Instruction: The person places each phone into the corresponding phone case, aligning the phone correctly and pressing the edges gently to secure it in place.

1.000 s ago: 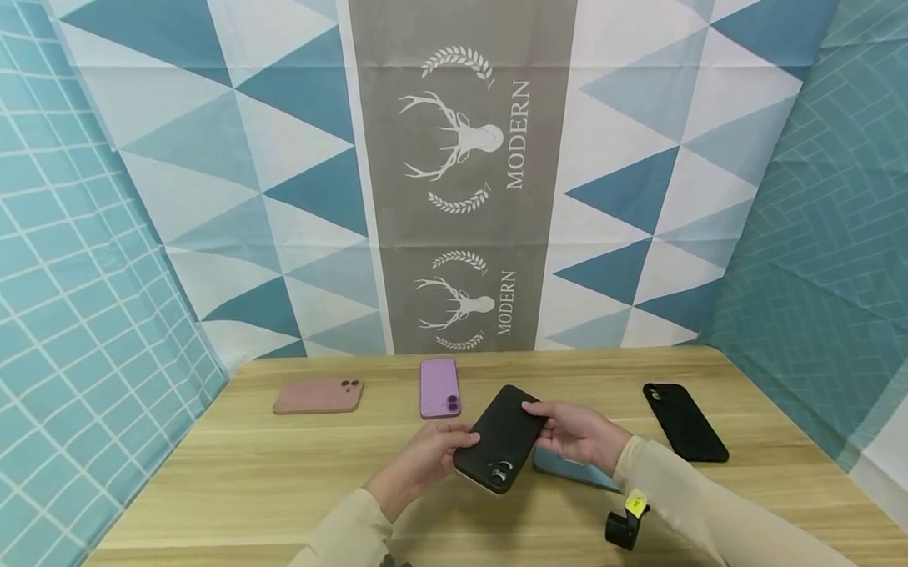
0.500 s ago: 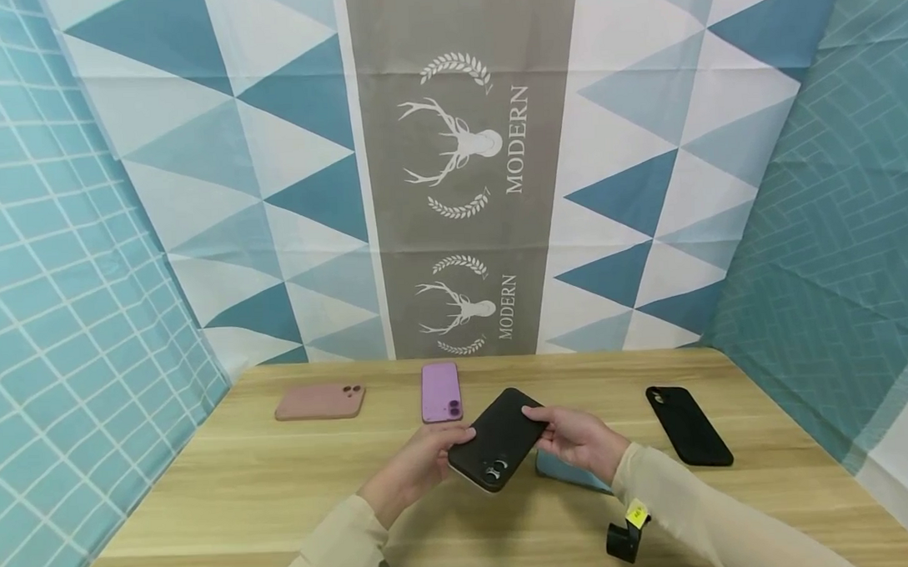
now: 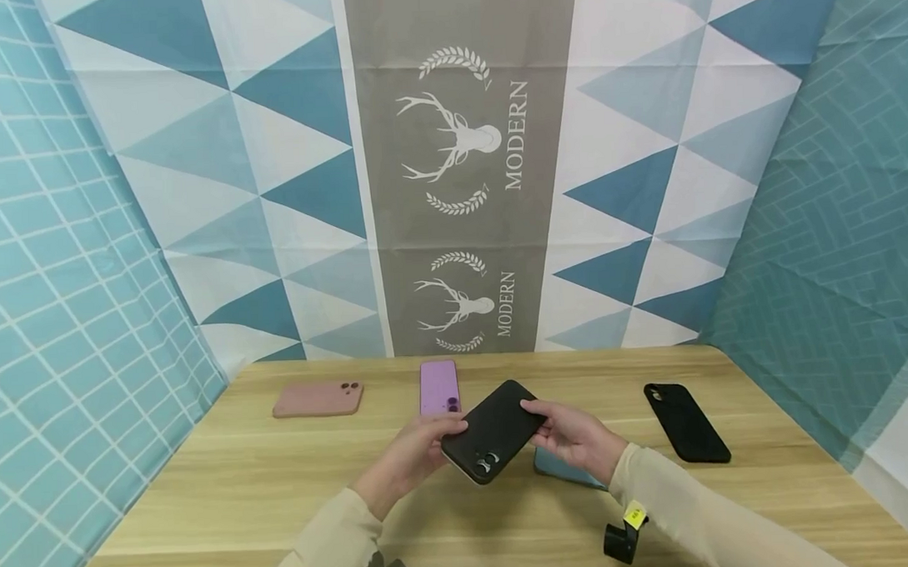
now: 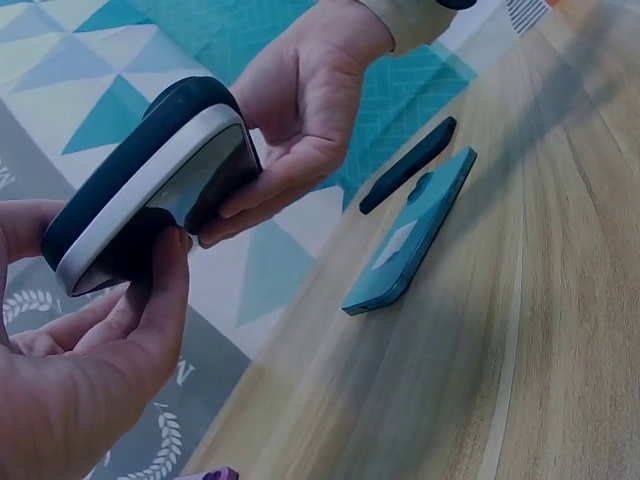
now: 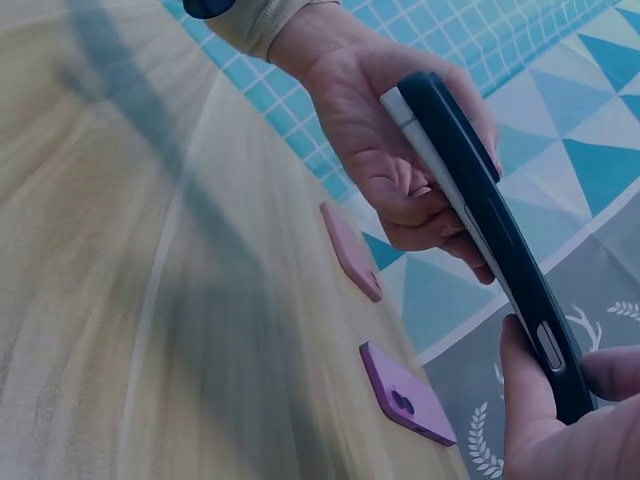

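Observation:
Both hands hold a phone (image 5: pixel 418 138) with a white edge, fitted in a black case (image 3: pixel 497 428), tilted above the table. My left hand (image 3: pixel 411 456) pinches the camera end, thumb on the case's back and fingers underneath. The right hand (image 3: pixel 579 436) pinches the opposite end the same way. In the left wrist view, the phone's white rim (image 4: pixel 148 190) runs along the case edge, and its glossy screen faces down. At the camera end, the white edge stands out of the case in the right wrist view. Below the right hand lies a blue phone (image 3: pixel 569 470), partly hidden.
On the wooden table (image 3: pixel 228 483), a pink phone or case (image 3: pixel 319 399) lies at the back left. A purple phone (image 3: pixel 438 384) sits at the back middle. Over on the right is a black phone case (image 3: pixel 687 424). Patterned cloth walls (image 3: pixel 459 216) surround the table.
The phone in its case has shifted slightly left and away from the body, with the left hand moving along. The right hand keeps its grip, nearly still. The left hand now overlaps the purple phone's lower end.

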`<act>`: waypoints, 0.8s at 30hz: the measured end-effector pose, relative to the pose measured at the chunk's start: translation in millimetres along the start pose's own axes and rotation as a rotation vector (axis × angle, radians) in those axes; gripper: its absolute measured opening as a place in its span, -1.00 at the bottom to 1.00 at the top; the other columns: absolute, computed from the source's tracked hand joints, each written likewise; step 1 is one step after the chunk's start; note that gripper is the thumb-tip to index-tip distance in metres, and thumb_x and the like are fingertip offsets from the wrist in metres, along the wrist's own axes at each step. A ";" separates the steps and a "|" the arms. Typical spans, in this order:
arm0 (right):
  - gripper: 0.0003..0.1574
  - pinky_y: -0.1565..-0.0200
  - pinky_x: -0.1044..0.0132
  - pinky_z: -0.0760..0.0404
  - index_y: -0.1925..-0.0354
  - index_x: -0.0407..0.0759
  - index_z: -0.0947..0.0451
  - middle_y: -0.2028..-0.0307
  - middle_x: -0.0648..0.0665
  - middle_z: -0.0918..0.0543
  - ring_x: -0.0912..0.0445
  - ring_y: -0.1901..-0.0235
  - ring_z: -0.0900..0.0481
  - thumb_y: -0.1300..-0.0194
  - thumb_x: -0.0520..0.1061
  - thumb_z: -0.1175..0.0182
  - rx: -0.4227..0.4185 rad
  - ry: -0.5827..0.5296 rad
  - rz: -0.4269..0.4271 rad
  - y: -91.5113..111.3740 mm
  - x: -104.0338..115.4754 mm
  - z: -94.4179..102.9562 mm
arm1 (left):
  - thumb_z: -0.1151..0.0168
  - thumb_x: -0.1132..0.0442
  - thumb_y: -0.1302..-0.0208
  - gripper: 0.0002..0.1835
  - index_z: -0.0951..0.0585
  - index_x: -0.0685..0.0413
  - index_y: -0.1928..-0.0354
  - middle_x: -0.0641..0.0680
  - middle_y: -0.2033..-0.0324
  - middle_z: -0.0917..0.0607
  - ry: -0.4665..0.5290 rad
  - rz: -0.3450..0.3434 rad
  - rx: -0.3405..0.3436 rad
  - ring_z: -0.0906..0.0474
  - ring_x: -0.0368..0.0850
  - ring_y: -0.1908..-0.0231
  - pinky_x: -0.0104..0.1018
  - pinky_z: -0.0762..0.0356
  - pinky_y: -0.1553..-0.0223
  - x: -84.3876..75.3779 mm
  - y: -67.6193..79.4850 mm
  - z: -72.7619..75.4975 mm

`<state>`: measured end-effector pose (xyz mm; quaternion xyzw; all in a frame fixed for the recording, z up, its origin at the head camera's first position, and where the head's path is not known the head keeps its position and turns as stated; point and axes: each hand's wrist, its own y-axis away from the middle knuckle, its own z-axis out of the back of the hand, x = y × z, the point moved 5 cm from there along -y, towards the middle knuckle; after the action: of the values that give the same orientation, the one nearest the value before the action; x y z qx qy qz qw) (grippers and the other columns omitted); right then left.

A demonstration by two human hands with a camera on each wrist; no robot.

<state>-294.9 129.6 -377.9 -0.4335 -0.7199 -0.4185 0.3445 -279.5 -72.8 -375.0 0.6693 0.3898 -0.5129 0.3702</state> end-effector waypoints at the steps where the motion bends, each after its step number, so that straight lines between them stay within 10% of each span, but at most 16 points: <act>1: -0.26 -0.26 0.24 -0.46 -0.40 -0.47 -0.01 -0.34 -0.45 -0.24 -0.01 -0.08 -0.60 -0.43 -0.18 -0.03 0.002 -0.007 -0.004 0.6 -0.5 -0.2 | -0.08 0.28 -0.30 -0.53 -0.43 0.46 -0.18 -0.08 0.30 -0.65 -0.002 0.002 -0.005 -0.61 -0.34 0.31 -0.52 -0.60 0.16 -0.4 0.2 0.3; 7: -0.24 -0.35 0.24 -0.31 -0.44 -0.45 0.11 -0.43 -0.44 -0.06 -0.18 -0.45 -0.10 -0.46 -0.20 0.04 0.001 -0.059 0.007 1.6 0.4 -2.7 | -0.09 0.27 -0.30 -0.64 -0.52 0.36 -0.06 -0.06 0.27 -0.62 0.040 -0.002 -0.064 -0.55 -0.30 0.26 -0.49 -0.56 0.13 0.1 -1.7 3.4; 24: -0.19 -0.38 0.28 -0.25 -0.48 -0.35 0.31 -0.49 -0.36 0.09 -0.11 -0.49 -0.01 -0.49 -0.20 0.14 -0.055 -0.138 0.074 5.3 20.3 -2.0 | -0.15 0.30 -0.31 -0.56 -0.40 0.51 -0.11 0.00 0.34 -0.72 0.078 0.039 0.001 -0.70 -0.18 0.26 -0.38 -0.68 0.05 7.9 5.5 2.8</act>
<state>-297.6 136.1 -358.0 -0.4969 -0.7138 -0.3942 0.2970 -274.3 -76.5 -382.8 0.6965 0.3906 -0.4793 0.3642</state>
